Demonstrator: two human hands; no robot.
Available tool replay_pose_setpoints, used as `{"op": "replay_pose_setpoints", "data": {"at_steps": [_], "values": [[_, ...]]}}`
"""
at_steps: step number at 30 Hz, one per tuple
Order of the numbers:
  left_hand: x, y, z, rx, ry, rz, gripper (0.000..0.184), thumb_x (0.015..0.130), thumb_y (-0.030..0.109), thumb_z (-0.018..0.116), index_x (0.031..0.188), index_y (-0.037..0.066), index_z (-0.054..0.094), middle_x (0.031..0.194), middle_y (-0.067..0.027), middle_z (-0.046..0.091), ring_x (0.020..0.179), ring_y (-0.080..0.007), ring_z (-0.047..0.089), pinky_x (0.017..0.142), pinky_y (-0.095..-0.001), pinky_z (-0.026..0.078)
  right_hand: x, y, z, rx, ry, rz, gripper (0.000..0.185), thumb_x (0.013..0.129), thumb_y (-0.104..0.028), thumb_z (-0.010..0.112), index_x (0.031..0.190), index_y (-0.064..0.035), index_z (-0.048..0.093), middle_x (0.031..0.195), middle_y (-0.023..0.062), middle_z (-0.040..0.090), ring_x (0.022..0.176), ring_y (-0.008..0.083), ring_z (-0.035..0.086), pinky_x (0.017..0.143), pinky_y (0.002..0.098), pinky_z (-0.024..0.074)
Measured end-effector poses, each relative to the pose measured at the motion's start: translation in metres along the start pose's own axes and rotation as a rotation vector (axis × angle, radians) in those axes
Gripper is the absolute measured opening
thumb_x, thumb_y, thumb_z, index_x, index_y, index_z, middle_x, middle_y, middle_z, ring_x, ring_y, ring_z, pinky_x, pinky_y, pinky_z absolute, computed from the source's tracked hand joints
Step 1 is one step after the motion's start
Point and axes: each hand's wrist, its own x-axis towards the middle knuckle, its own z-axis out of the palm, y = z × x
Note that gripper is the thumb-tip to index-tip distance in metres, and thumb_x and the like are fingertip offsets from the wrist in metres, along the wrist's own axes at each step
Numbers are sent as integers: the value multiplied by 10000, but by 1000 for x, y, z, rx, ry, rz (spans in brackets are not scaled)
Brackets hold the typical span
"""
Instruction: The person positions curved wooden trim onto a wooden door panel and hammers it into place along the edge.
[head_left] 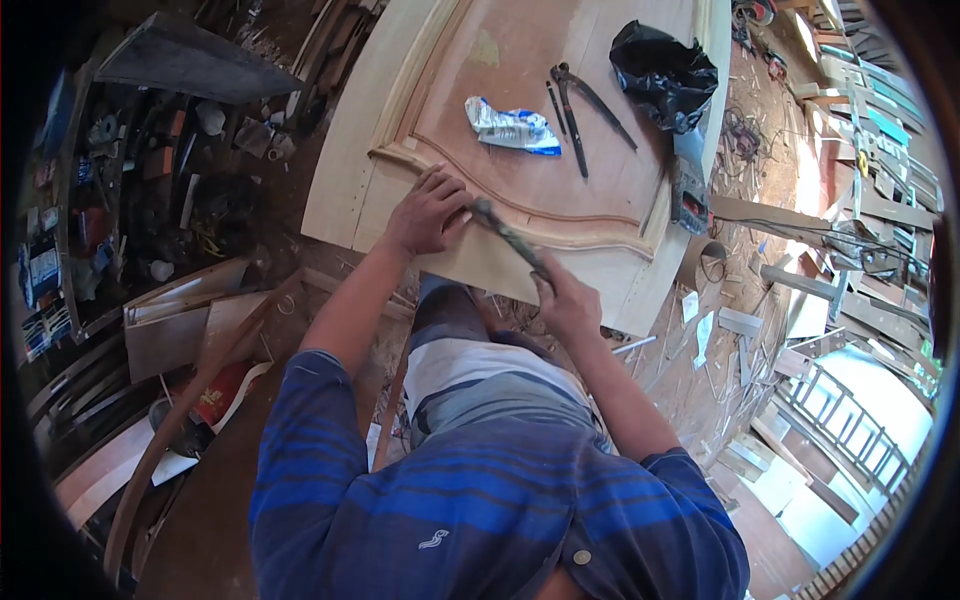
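A wooden door panel [560, 185] with curved moulding lies flat before me. My left hand [432, 212] rests on its near edge by the moulding, fingers bent together in a pinch; whatever is between them is too small to make out. My right hand [568, 300] is wrapped around the handle of a dark hammer [510, 236], held slanting over the near rail. The hammer's head end is close beside my left fingertips. Farther up the panel lie black pincers [598, 105], a thin dark rod [556, 107] and a crumpled blue and white packet [513, 127].
A black plastic bag [664, 76] sits on the panel's right side, above a tool with a red part [690, 197]. Wood offcuts and shavings litter the floor at right, near a ladder-like frame [845, 420]. Cluttered shelves [80, 200] stand at left.
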Motion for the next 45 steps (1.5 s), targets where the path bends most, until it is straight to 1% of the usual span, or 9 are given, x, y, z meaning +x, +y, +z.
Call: {"op": "replay_pose_setpoints", "data": {"at_steps": [7,10,14,20,26,29,35,38,45], "values": [[-3,2,1,-8,1,-5,292,882,182,787,1133,62,699,1174,-107,671,1239,-329,626,1315,-548,346,-9,7,4,190,105,-35,513,1042,-323,714,1539,-272,600,1023,145,791,854,392,764,733,532,588],[-4,3,2,-17,13,9,298,878,177,791,1132,48,703,1170,-113,676,1233,-335,632,1311,-558,350,0,5,5,-104,-98,49,527,1025,-262,743,1534,-241,608,997,148,787,816,380,761,696,513,582],[-3,1,1,-9,17,14,300,876,188,795,1120,43,700,1171,-122,677,1236,-339,634,1308,-562,356,-1,-4,-5,130,144,-105,573,974,-149,794,1519,-194,625,933,126,779,750,346,749,638,466,567],[-3,-1,5,-12,40,11,259,899,181,785,1118,69,705,1150,-101,687,1224,-329,645,1301,-556,369,-3,9,-1,53,66,-67,484,993,-120,789,1463,-109,675,1028,183,808,847,363,801,712,444,618],[-4,-3,8,-9,35,-28,257,898,182,795,1127,92,720,1152,-75,700,1212,-311,654,1279,-552,398,-3,12,10,128,220,-166,605,947,-148,813,1525,-200,645,878,112,758,706,334,737,626,459,571],[-3,-3,7,-29,47,-22,257,891,177,800,1123,95,724,1141,-67,704,1209,-309,655,1260,-549,415,-5,12,12,-94,-12,-18,589,970,-167,792,1534,-219,631,906,113,771,733,345,746,639,472,576],[-2,-3,5,-28,33,-27,262,884,170,805,1123,97,729,1147,-66,708,1203,-316,652,1235,-552,432,-9,0,7,270,224,-81,528,1038,-269,720,1550,-282,592,970,125,781,814,379,757,690,513,582],[-3,-5,6,-35,36,-10,265,884,173,806,1123,89,730,1146,-68,708,1182,-319,649,1230,-553,430,-11,10,17,-99,-85,81,515,1024,-217,737,1523,-258,617,1012,136,799,838,382,769,705,487,594],[-5,-4,6,-39,32,-24,277,872,166,816,1125,92,730,1153,-70,710,1192,-324,648,1232,-549,430,-17,0,11,358,199,24,457,1066,-275,699,1512,-237,606,1048,202,794,952,449,763,809,540,597]]}}
